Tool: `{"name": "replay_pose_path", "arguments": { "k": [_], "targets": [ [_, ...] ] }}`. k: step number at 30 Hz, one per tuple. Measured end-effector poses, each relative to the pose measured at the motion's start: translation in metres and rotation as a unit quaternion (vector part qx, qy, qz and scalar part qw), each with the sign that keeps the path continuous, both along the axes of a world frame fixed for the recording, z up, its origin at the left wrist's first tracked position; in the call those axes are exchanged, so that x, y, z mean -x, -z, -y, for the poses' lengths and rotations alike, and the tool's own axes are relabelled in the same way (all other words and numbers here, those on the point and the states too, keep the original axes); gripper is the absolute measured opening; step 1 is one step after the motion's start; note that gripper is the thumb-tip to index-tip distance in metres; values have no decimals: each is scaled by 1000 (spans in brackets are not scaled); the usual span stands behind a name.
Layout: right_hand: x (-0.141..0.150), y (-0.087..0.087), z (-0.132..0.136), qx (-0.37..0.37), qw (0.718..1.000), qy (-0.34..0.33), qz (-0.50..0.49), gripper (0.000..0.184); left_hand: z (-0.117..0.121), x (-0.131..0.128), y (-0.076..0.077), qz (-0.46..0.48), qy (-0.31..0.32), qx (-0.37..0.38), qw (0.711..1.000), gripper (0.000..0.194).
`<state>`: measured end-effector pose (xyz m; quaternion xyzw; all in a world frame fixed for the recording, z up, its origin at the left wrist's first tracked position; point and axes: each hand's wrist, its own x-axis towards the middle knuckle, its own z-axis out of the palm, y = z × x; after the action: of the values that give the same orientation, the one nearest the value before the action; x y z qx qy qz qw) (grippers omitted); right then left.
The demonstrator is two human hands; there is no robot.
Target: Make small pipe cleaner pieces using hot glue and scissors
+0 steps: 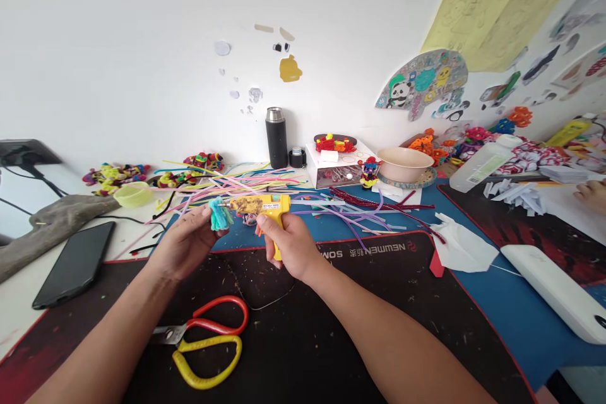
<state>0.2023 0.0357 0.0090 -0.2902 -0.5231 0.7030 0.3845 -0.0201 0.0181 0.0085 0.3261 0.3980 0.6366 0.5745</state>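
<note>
My left hand (pixel 187 240) pinches a small fuzzy turquoise bundle (pixel 219 216), apparently of pipe cleaners, between thumb and fingers. A yellow glue gun (pixel 279 203) with brown-stained front is in my right hand (pixel 293 243), fingers wrapped round its handle. Its nozzle points left and meets or nearly meets the top of the bundle; contact is too small to tell. Below both hands, scissors (pixel 218 329) with one red and one yellow handle lie on the black mat (pixel 293 353). My left forearm partly hides their blades.
Loose pipe cleaners (pixel 227 186) spread behind my hands. A black phone (pixel 76 264) lies left, near a driftwood piece (pixel 57 227). At the back stand a black flask (pixel 276 139), white box (pixel 331 170) and bowl (pixel 404 164). Another person's hand (pixel 591 196) shows at far right.
</note>
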Motion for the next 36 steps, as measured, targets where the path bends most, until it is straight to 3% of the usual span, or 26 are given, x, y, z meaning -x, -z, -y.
{"name": "replay_pose_path", "arguments": {
  "k": [13,36],
  "targets": [
    [1,3,2,-13,999,22,35,47,0,1,3,6,3,0,1000,37],
    [1,5,0,-24,997,30,65,46,0,0,1,6,-14,-6,1000,34]
  ]
}}
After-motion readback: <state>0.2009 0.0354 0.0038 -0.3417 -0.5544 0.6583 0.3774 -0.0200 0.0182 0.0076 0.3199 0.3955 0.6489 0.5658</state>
